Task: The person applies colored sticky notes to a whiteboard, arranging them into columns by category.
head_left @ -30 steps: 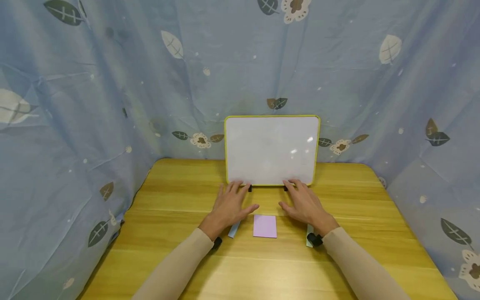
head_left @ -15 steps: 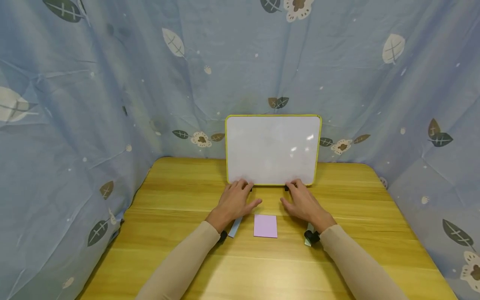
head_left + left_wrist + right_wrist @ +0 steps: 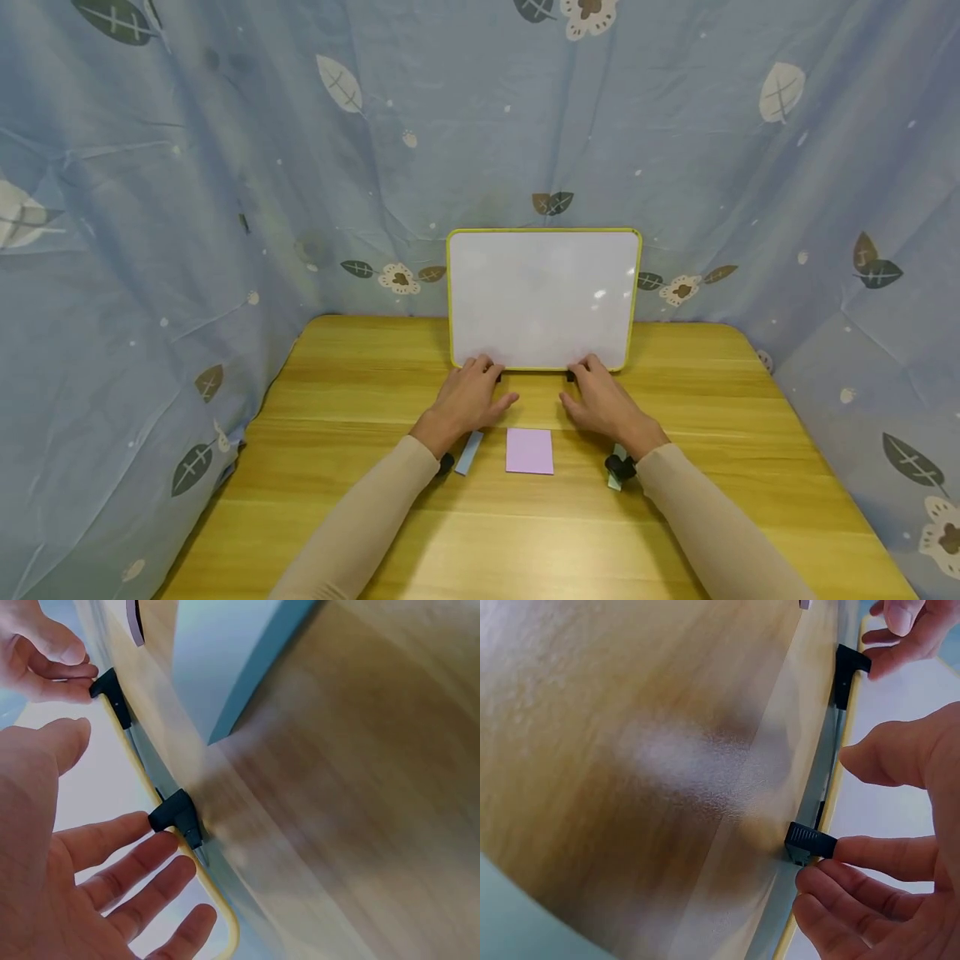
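A whiteboard (image 3: 543,300) with a yellow frame stands upright at the back of the table. Black feet (image 3: 176,814) carry its lower edge. My left hand (image 3: 468,396) reaches to the lower left of the board, its fingertips touching the left foot and the frame, thumb free. At the lower right, my right hand (image 3: 606,400) has its index fingertip against the other black foot (image 3: 810,841), the other fingers at the frame and the thumb apart. Neither hand is wrapped round anything. A purple square pad of sticky notes (image 3: 529,451) lies between the wrists.
A blue pad (image 3: 468,453) lies beside my left wrist. Under my right wrist a pale green pad (image 3: 615,483) is partly hidden by the black wrist camera (image 3: 620,466). The wooden table (image 3: 525,542) is bounded by blue patterned curtains (image 3: 375,167).
My left hand has shifted slightly right, and its fingers have drawn closer together at the board's lower edge. My right hand's fingers have drawn in slightly. The board and pads look unmoved.
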A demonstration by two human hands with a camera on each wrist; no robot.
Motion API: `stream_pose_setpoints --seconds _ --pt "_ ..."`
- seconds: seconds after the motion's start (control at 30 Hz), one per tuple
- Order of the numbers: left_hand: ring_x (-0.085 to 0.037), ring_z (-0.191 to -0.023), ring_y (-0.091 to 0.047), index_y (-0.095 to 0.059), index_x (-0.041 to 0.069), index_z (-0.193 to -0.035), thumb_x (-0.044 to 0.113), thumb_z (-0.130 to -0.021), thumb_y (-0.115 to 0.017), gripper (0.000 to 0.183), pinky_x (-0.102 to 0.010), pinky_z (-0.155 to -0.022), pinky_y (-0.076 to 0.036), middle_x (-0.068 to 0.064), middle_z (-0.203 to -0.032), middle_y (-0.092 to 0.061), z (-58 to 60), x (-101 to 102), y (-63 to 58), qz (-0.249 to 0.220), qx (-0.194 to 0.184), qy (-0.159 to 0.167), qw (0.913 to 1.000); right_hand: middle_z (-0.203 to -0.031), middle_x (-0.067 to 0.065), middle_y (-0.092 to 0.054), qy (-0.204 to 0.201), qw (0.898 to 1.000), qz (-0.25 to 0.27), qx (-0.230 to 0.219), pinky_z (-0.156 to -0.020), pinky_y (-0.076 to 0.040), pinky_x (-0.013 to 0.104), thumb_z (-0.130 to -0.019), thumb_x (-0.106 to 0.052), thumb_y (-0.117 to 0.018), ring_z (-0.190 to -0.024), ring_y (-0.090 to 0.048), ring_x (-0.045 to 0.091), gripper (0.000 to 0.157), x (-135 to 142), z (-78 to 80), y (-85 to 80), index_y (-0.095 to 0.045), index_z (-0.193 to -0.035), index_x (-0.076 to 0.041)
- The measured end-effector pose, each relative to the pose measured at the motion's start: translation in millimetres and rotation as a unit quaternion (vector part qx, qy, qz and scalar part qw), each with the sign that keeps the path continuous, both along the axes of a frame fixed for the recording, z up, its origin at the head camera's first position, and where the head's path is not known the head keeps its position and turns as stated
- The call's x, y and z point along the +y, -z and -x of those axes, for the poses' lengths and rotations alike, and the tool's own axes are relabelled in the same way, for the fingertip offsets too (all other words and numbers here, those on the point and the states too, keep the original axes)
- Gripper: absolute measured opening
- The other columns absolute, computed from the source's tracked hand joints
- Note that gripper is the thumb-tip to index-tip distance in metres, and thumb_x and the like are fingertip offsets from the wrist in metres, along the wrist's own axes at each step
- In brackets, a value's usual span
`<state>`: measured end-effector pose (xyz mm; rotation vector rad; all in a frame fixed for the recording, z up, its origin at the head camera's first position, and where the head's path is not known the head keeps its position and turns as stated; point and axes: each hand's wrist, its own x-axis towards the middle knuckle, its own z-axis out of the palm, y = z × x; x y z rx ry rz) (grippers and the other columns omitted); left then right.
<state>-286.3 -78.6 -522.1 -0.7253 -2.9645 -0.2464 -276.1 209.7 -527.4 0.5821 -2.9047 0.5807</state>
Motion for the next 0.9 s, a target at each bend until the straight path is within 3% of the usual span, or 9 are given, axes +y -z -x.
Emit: stream_pose_setpoints --seconds 0.43,0.9 --pt "-0.034 -0.13 -0.071 -0.072 0.009 -0.155 0.057 -0.116 -0.068 0.061 -0.052 -0.104 -0.066 -0.013 -0.148 -0.07 -7.8 -7.4 -5.8 0.001 0.006 0.013 0.9999 -0.137 0.029 -0.065 -0.014 1.0 -0.008 0.011 -0.107 -0.065 0.057 -0.109 -0.019 -0.078 -0.12 -0.072 0.041 0.054 -2.4 -4.6 0.7 -0.067 -0.149 0.014" --pt "-0.037 -0.13 -0.072 -0.071 0.007 -0.156 0.054 -0.116 -0.07 0.062 -0.052 -0.107 -0.065 -0.015 -0.147 -0.071 -19.2 -18.7 -4.5 0.01 0.007 0.024 0.9996 -0.132 0.026 -0.066 -0.032 0.999 -0.007 0.008 -0.099 -0.066 0.051 -0.108 -0.016 -0.079 -0.11 -0.072 0.035 0.05 -7.8 -16.6 -2.1 -0.069 -0.147 0.014"
